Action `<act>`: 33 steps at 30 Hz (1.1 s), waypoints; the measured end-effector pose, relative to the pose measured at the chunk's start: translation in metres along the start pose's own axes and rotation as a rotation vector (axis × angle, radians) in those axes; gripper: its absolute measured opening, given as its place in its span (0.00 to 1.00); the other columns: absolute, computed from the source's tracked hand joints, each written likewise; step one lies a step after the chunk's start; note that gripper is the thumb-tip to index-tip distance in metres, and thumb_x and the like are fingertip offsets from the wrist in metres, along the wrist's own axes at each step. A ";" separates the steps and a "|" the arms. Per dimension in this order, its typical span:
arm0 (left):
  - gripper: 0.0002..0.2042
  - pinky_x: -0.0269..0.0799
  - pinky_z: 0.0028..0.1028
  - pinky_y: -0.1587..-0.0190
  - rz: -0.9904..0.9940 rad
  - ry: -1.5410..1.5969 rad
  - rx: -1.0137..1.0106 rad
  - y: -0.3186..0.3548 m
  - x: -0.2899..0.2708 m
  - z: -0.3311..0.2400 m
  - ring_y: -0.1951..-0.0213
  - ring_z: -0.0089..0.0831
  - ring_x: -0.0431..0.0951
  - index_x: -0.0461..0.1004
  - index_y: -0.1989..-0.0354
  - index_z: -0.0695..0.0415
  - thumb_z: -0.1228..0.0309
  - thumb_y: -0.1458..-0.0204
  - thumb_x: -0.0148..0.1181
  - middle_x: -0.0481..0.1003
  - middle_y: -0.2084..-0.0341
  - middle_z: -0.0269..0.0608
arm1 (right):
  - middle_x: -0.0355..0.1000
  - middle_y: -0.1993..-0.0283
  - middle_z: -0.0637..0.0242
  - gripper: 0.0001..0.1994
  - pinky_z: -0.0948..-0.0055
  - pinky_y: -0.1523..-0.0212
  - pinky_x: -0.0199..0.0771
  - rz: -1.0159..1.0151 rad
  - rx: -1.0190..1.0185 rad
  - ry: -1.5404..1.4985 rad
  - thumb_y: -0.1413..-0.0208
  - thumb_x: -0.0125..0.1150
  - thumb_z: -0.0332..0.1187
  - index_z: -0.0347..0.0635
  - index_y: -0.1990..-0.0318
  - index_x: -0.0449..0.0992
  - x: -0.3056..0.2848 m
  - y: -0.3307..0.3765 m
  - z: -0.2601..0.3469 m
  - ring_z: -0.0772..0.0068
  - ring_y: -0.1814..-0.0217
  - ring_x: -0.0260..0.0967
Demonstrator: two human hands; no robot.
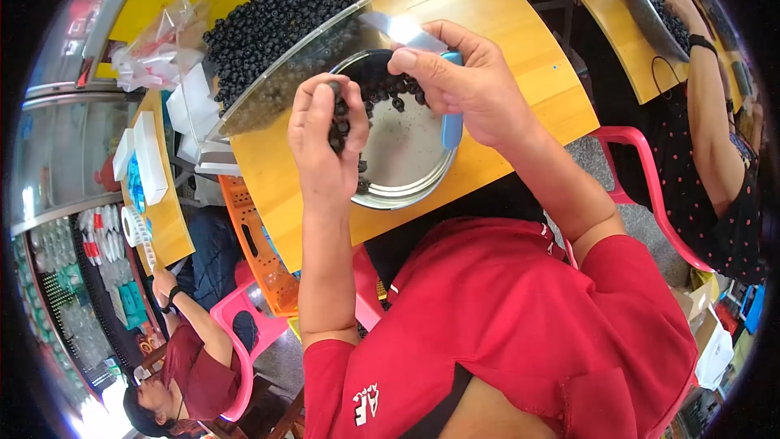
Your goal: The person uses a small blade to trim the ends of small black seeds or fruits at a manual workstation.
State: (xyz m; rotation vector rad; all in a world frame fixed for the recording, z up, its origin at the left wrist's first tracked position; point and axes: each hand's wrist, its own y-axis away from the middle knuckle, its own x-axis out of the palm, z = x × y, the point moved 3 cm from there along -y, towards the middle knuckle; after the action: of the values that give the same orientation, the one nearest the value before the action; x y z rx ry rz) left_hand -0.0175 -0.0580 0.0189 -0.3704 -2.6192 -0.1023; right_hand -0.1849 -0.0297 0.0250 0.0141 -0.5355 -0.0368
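Note:
My left hand [318,150] is raised with its fingers curled round several dark round pieces [338,118] that look like berries or beads. It is over the left rim of a round metal bowl [402,142]. More dark pieces [397,103] lie along the far side and left of the bowl. My right hand [479,85] is closed, above the bowl's far right rim, on a tool with a light blue handle [452,126] and a flat, shiny, glaring blade [406,30]. My fingers hide where blade and handle meet.
A clear plastic bin [280,65] heaped with dark round pieces stands at the far left of the wooden table [496,12]. A plastic bag [158,57] lies beside it. One co-worker's hand [686,12] is in a grey bowl [642,12]; another person [195,349] sits at lower left.

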 end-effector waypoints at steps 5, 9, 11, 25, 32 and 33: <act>0.11 0.55 0.16 0.82 0.087 0.098 -0.110 -0.008 -0.011 0.003 0.83 0.17 0.62 0.70 0.58 0.63 0.68 0.41 0.47 0.72 0.71 0.39 | 0.72 0.72 0.72 0.07 0.87 0.83 0.47 0.036 -0.060 -0.042 0.44 0.60 0.31 0.38 0.61 0.73 -0.017 -0.005 0.004 0.92 0.83 0.51; 0.10 0.59 0.18 0.79 0.167 -0.523 -0.221 -0.018 -0.013 0.016 0.80 0.18 0.65 0.72 0.60 0.63 0.69 0.43 0.51 0.73 0.74 0.37 | 0.72 0.72 0.71 0.08 0.88 0.83 0.48 0.027 -0.061 -0.056 0.44 0.60 0.31 0.38 0.60 0.73 -0.019 -0.004 0.008 0.92 0.83 0.51; 0.10 0.69 0.30 0.73 0.297 -1.052 -0.043 -0.021 -0.013 0.025 0.74 0.31 0.76 0.70 0.58 0.62 0.70 0.44 0.53 0.76 0.77 0.43 | 0.72 0.70 0.69 0.08 0.88 0.83 0.49 0.031 -0.062 -0.053 0.44 0.61 0.31 0.37 0.60 0.73 -0.017 -0.003 0.008 0.92 0.83 0.51; 0.13 0.65 0.23 0.71 0.442 -0.903 -0.059 -0.021 0.010 0.018 0.75 0.23 0.69 0.66 0.53 0.61 0.73 0.45 0.56 0.72 0.75 0.39 | 0.71 0.72 0.72 0.09 0.87 0.83 0.48 0.016 -0.016 0.058 0.44 0.61 0.32 0.38 0.59 0.75 -0.017 0.001 0.009 0.92 0.82 0.52; 0.14 0.54 0.13 0.80 0.311 -0.355 -0.001 0.002 0.016 -0.006 0.80 0.13 0.61 0.66 0.48 0.61 0.71 0.41 0.53 0.72 0.70 0.36 | 0.66 0.77 0.80 0.10 0.87 0.81 0.49 -0.007 -0.013 0.044 0.48 0.66 0.33 0.40 0.60 0.75 0.000 0.004 -0.002 0.93 0.80 0.54; 0.14 0.54 0.13 0.80 0.309 -0.353 0.003 0.004 0.015 -0.006 0.80 0.13 0.61 0.66 0.48 0.61 0.71 0.41 0.53 0.72 0.70 0.36 | 0.67 0.76 0.79 0.11 0.87 0.81 0.50 0.006 0.006 0.027 0.47 0.66 0.32 0.40 0.59 0.75 0.001 0.005 -0.003 0.93 0.80 0.54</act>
State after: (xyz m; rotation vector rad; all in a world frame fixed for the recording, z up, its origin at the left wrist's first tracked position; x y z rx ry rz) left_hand -0.0258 -0.0519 0.0316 -0.8540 -2.8640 0.0779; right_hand -0.1827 -0.0244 0.0232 0.0194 -0.5087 -0.0293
